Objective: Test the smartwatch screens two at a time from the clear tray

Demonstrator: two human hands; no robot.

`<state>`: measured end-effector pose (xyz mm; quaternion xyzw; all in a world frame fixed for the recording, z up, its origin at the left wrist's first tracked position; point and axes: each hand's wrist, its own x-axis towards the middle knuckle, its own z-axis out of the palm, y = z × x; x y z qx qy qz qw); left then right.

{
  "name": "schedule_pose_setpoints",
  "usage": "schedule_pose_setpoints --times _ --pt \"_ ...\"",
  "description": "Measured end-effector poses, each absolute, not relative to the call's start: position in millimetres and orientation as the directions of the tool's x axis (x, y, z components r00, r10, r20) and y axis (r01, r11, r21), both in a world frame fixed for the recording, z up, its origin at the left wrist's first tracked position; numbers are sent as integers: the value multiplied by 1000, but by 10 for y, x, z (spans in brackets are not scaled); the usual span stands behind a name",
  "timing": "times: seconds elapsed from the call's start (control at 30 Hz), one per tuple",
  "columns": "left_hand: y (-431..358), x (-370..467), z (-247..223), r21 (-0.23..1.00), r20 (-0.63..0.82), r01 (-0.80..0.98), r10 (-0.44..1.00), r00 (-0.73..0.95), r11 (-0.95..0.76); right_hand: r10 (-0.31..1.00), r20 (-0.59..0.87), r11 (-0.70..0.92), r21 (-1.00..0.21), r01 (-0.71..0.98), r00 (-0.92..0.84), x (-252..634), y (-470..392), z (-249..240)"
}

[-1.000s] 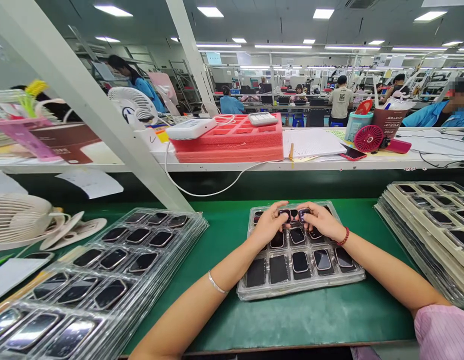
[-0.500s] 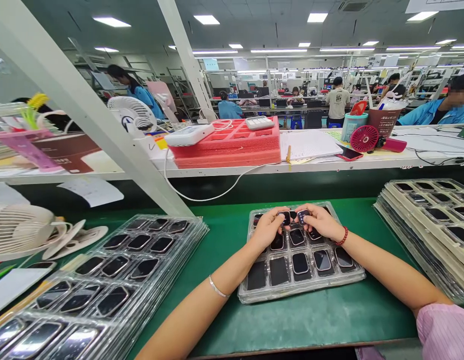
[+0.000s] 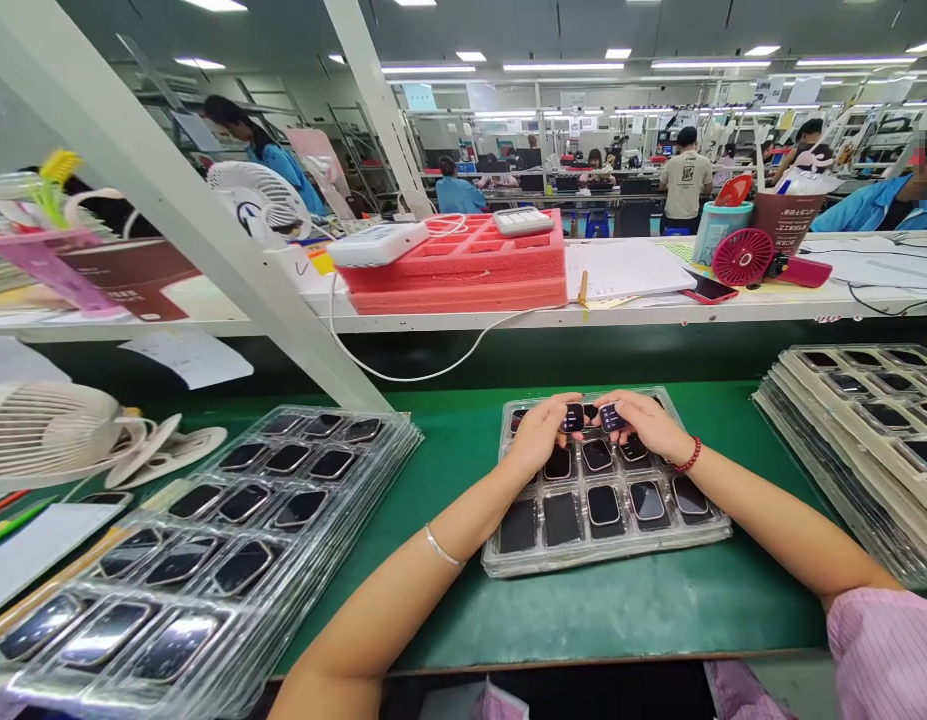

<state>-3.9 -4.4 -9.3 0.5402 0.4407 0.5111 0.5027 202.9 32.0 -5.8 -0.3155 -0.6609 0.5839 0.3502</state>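
Note:
Above a clear plastic tray (image 3: 613, 562) on the green bench, both hands hold a small square smartwatch each. My left hand (image 3: 539, 432) is closed on one smartwatch (image 3: 574, 417) by its edges, its lit screen facing me. A second smartwatch (image 3: 611, 418), also lit, is gripped by my right hand (image 3: 653, 425). The two watches are close together but apart. Under the hands, dark watch faces sit in the tray's pockets, among them one (image 3: 603, 505) in the front row. Two pockets (image 3: 562, 518) at the front left hold no watch. The hands hide part of the back rows.
Stacked trays of watches stand on the left (image 3: 313, 510) and on the right (image 3: 830, 450). A white fan (image 3: 43, 430) lies at the far left. Over the bench runs a shelf with red foam (image 3: 448, 285) and a pink fan (image 3: 743, 257). Several people work beyond.
Both watch screens now show more plainly, as the thumbs have shifted off them to the edges. The camera view has tilted slightly down. Each hand keeps its watch.

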Motion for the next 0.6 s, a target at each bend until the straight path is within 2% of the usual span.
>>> schedule_pose_setpoints --times 0.23,0.6 --pt "-46 -19 -88 994 108 -38 986 125 -104 831 143 194 -980 38 -538 2011 319 -64" --pt "-48 -51 -88 994 104 10 986 134 -106 816 136 186 -982 32 -562 1993 320 -48"
